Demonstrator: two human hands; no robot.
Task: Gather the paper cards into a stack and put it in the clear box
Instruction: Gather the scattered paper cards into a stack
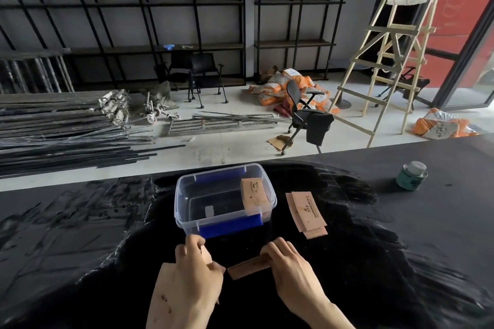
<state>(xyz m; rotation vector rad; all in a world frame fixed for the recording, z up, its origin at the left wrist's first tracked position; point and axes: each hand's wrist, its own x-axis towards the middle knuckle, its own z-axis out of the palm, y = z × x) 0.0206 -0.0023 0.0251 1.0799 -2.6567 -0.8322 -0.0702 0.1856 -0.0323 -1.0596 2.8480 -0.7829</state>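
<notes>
- Three lots of paper cards show: a small stack (250, 267) held between the hands just in front of the clear box (224, 201), a loose fan (307, 212) lying on the black table (374, 248) just right of the box, and one bundle (252, 193) already inside the box at its right end.
- The left hand (187, 272) is curled, its fingers closed on a card edge at the stack's left end; how many cards it pinches I cannot tell.
- The right hand (287, 264) has its fingers bent down over the stack's right end, pressing it against the table.
- The cards look thin, light and bendy, so they will likely slide over one another and splay if gripped loosely.
- The safest hold is probably across the short ends or both long edges, squeezed together, after tapping the edges square on the table.
- The fan on the right lies flat; lifting it may need a fingernail under one corner.
</notes>
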